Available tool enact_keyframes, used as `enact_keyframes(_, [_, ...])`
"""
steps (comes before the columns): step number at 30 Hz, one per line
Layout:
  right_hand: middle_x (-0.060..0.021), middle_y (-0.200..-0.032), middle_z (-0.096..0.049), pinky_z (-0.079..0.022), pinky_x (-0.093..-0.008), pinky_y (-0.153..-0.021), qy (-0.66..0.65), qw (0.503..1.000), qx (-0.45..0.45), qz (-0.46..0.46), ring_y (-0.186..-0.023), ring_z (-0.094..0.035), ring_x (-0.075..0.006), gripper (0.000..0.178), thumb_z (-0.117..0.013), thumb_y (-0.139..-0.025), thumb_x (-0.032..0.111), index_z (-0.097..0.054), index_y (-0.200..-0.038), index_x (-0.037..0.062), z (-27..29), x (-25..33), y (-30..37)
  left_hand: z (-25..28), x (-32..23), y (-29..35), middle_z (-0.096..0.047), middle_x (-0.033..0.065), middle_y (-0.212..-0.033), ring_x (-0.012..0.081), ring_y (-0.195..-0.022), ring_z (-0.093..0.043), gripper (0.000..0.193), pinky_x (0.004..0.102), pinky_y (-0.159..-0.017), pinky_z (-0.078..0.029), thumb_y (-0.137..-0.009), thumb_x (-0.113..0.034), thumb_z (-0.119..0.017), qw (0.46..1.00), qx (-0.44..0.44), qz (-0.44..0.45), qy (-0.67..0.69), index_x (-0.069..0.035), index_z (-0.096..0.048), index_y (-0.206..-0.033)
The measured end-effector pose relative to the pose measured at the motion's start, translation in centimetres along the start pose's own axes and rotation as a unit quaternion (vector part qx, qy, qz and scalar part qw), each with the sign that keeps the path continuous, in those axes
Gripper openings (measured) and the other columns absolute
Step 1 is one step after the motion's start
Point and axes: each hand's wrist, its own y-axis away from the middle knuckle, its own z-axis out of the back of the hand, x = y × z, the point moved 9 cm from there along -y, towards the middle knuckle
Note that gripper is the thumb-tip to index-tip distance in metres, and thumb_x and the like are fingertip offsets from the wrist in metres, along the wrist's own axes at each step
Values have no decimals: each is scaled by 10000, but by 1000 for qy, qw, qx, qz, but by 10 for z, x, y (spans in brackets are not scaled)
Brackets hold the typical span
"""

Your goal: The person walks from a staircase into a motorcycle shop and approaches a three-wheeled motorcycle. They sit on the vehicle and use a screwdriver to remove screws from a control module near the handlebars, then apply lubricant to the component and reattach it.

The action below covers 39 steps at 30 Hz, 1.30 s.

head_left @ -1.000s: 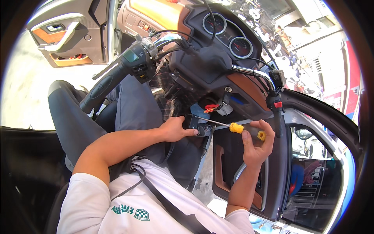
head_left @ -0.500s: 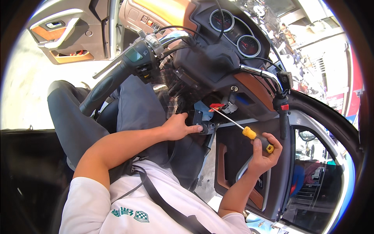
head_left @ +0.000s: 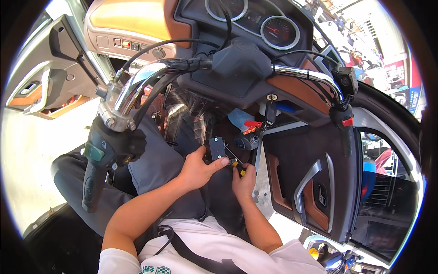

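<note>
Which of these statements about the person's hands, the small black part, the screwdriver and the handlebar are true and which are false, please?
1. The left hand holds a small black box-shaped part. True.
2. The right hand rests on the right handlebar grip. False: it grips a yellow-handled screwdriver beside the part.
3. Both hands are close together below the chrome handlebar. True.
4. The screwdriver lies on the floor. False: it is held in the right hand.
5. Two round gauges sit above the handlebar. True.
</note>
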Motion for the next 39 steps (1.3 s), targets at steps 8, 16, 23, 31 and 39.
enact_keyframes(8, [-240, -1188, -606, -531, -521, -867, 32, 990, 128, -50, -1011, -649, -475, 323, -660, -983, 185, -552, -1223, -1, -39, -35, -5, -5, 2, -11, -765, 153, -996, 167, -932, -705, 521, 348, -846, -567, -876, -358, -879, 999, 20, 41, -6, 50, -664, -1119])
enact_keyframes(16, [-267, -1176, -628, -548, -539, -840, 6, 985, 164, -48, -972, -669, -494, 243, -552, -1029, 140, -553, -1233, 10, -84, -60, -1, -2, -6, -16, -723, 49, -960, 113, -881, -628, 415, 305, -834, -530, -912, -268, -851, 987, -75, 77, 116, 21, -659, -1140])
enact_keyframes(23, [-238, -1133, -671, -557, -474, -861, -32, 996, 84, -24, -989, -693, -447, 241, -618, -1024, 167, -577, -1199, 7, -42, -38, -11, -2, -1, -11, -732, 95, -1001, 140, -939, -648, 490, 318, -858, -533, -927, -349, -839, 998, -48, 33, 35, 58, -646, -1120])
enact_keyframes(31, [-165, -944, -653, -516, -390, -763, -131, 983, -123, 25, -818, -643, -296, 209, -672, -1027, 175, -608, -1102, -9, 30, -21, -39, 8, 5, 0, -743, 108, -986, 147, -919, -661, 532, 322, -836, -542, -901, -356, -862, 996, -62, 19, 54, 67, -653, -1146])
enact_keyframes(39, [-182, -999, -653, -553, -348, -727, -220, 921, -4, 321, -785, -670, -271, 143, -658, -951, 0, -573, -1065, -19, 90, 161, -93, 10, 5, 0, -748, 123, -945, 150, -855, -667, 516, 322, -800, -550, -874, -324, -881, 993, -93, -13, 67, 65, -656, -1127])
